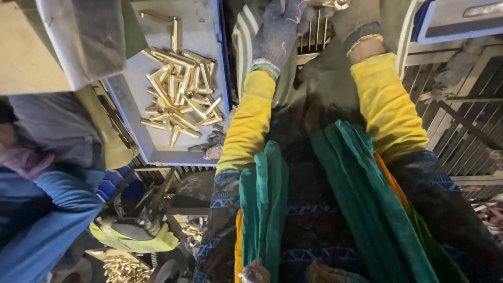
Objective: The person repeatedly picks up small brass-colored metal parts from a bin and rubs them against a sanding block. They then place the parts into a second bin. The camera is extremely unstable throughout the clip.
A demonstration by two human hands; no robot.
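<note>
Gloved hands reach forward and up at the top of the view, both arms in yellow sleeves; the left hand (277, 31), in a grey knit glove with a green cuff, rests against a rack of thin upright metal bars (314, 34), its fingers curled over the bars' edge, seemingly to steady it; whether they grip anything cannot be told. The right hand (359, 21), in a brownish glove with a yellow-edged cuff, is closed around a small shiny metal piece (340, 4) at the very top edge, mostly cut off by the frame; its fingers look narrow and pinched.

To the left, a blue-grey tray (139, 112) holds a loose heap of short brass tubes (183, 89), lying crosswise within easy reach of the left arm. Green cloth (361, 188) drapes over the person's lap below. Another person in a grey top and blue trousers (47, 209) sits at far left; more brass pieces (123, 268) lie on the floor near the bottom.
</note>
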